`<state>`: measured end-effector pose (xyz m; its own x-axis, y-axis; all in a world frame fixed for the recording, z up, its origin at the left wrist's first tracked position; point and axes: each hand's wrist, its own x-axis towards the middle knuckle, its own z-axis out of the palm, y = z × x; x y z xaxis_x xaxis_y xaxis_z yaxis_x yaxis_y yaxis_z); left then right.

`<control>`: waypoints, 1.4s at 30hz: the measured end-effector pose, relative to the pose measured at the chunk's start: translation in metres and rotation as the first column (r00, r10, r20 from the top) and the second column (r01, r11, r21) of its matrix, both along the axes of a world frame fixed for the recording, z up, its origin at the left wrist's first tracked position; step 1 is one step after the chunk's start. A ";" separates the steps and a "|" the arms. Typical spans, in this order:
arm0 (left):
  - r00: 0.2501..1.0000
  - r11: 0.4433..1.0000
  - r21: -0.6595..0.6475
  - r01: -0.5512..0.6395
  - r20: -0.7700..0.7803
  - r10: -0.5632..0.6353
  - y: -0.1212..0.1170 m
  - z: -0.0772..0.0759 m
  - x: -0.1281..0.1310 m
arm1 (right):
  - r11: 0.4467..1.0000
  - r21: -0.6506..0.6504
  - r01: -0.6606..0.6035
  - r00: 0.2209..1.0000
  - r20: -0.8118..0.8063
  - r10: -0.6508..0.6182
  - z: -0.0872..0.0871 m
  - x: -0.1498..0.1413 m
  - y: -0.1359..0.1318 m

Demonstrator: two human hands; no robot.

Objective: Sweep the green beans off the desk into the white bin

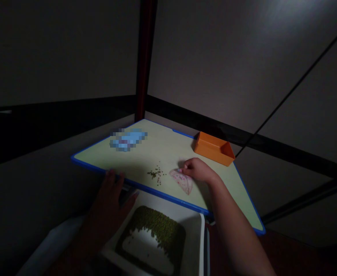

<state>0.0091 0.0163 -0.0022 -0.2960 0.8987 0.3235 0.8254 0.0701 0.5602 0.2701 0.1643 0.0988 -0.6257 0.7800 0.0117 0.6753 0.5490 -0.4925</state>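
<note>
My right hand [195,169] is closed in a pinch on the upper edge of a pinkish, see-through half-round protractor [182,181], which lies on or just above the pale tabletop. Left of it, a small scatter of green beans [156,173], likely mung beans, rests on the table. My left hand [111,197] is in shadow at the table's near edge, its fingers apart and its thumb close to the rim of a white tub [202,237]. Many more green beans [159,223] lie in that tub, with part of its bottom showing.
An orange open box [214,149] stands at the table's back right. A blurred light-blue item [128,139] lies at the back left. The table [157,138] has a blue rim and sits in a corner between grey walls [214,57]. The light is dim.
</note>
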 end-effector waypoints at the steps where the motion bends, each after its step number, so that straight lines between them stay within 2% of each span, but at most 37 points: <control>1: 1.000 1.000 0.004 0.000 -0.004 0.000 0.000 0.000 0.000 | 1.000 -0.006 0.021 1.000 -0.020 -0.021 0.000 0.001 0.000; 3: 1.000 1.000 0.006 0.002 -0.008 -0.002 0.000 0.000 0.000 | 0.995 -0.098 -0.014 0.996 -0.086 0.006 0.000 0.001 -0.001; 6: 1.000 1.000 0.002 -0.001 0.001 0.001 0.000 0.001 0.000 | 0.948 -0.269 -0.169 0.976 -0.178 0.124 -0.001 -0.003 -0.003; 9: 1.000 1.000 -0.009 -0.003 0.008 0.003 -0.001 0.002 0.001 | 0.920 -0.323 -0.224 0.966 -0.198 0.165 -0.002 -0.008 -0.006; 23: 1.000 1.000 0.006 -0.006 0.003 0.006 -0.001 -0.002 0.000 | 0.907 -0.347 -0.239 0.962 -0.215 0.171 -0.002 -0.025 -0.015; 31: 1.000 1.000 0.023 -0.003 -0.014 0.004 0.000 -0.004 0.000 | 0.885 -0.366 -0.288 0.950 -0.229 0.214 0.000 -0.023 -0.017; 38: 1.000 1.000 0.013 0.003 0.008 -0.003 -0.002 0.002 0.002 | 0.862 -0.388 -0.326 0.939 -0.239 0.247 0.000 -0.024 -0.017; 42: 1.000 1.000 -0.004 0.001 0.019 -0.001 -0.003 0.005 0.002 | 0.870 -0.392 -0.300 0.943 -0.257 0.209 0.001 -0.024 -0.018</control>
